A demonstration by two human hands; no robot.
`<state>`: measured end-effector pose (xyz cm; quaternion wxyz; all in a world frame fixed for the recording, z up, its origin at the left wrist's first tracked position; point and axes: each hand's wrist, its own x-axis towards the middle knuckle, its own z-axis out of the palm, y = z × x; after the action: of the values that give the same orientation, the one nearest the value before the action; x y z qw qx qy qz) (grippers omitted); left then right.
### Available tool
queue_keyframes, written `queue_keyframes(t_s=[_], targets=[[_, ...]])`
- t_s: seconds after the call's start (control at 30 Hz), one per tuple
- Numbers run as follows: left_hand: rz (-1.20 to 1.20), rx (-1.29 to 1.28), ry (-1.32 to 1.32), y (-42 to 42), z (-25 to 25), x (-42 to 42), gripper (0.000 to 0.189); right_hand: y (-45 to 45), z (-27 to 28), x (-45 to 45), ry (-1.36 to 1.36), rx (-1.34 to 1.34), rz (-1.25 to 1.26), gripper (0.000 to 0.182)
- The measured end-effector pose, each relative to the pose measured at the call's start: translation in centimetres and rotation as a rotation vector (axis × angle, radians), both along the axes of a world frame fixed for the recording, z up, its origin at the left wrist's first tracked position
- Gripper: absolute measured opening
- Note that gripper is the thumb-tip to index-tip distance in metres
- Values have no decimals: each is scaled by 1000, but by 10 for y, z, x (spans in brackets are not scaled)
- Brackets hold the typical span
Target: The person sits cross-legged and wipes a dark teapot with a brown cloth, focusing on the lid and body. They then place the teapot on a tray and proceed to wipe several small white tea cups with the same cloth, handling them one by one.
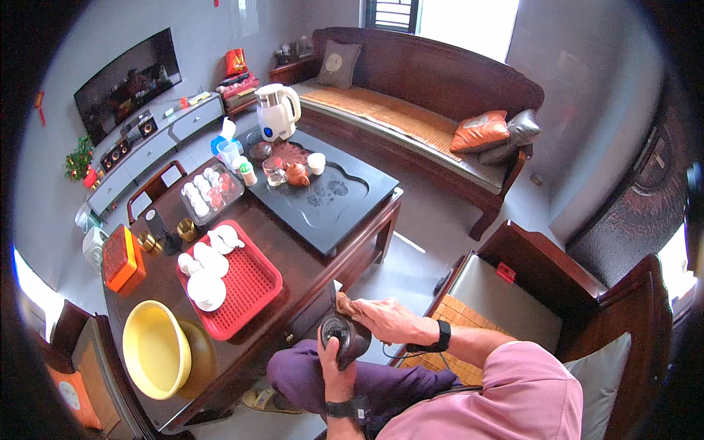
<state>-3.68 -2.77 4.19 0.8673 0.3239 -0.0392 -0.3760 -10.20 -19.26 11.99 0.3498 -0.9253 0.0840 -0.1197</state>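
My left hand (330, 360) grips a dark, round pot (356, 340) above my lap, thumb over its rim. The pot is tilted, with its open mouth facing up towards me; it looks like a teapot, but the hands partly cover it. My right hand (388, 320) holds a brown cloth (346, 304) against the pot's far side. To the left, a red perforated plastic tray (247, 297) on the wooden table (269, 236) bears white cups and other white ware (207, 289). Nearer the table's end stands a yellow basin (157, 352) with liquid in it.
A black tea tray (297, 220) carries a white electric kettle (278, 113), a reddish-brown clay teapot (297, 174), a glass pitcher (274, 171) and white cups (316, 163). A clear box of small cups (212, 192) and an orange-red box (124, 258) also sit on the table.
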Motion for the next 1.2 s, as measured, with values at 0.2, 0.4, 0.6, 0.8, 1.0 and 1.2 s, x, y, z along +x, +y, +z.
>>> queue_keyframes(t_s=[0.2, 0.4, 0.6, 0.8, 1.0, 1.2], targets=[[-1, 2, -52, -8, 1, -1, 57, 6, -12, -23, -177, -94, -36, 36], [66, 16, -35, -3, -21, 8, 46, 25, -27, -31, -288, -109, 79, 38], [52, 8, -9, 12, -8, 8, 49, 18, -42, 11, -228, 143, 273, 44], [246, 57, 41, 21, -7, 3, 46, 42, -70, 36, -239, 177, 348, 55], [260, 67, 301, 37, -20, 5, 39, 50, -88, 16, -431, 132, 409, 61], [255, 28, 300, 41, -22, -3, 42, 50, -92, 24, -437, 354, 375, 51]])
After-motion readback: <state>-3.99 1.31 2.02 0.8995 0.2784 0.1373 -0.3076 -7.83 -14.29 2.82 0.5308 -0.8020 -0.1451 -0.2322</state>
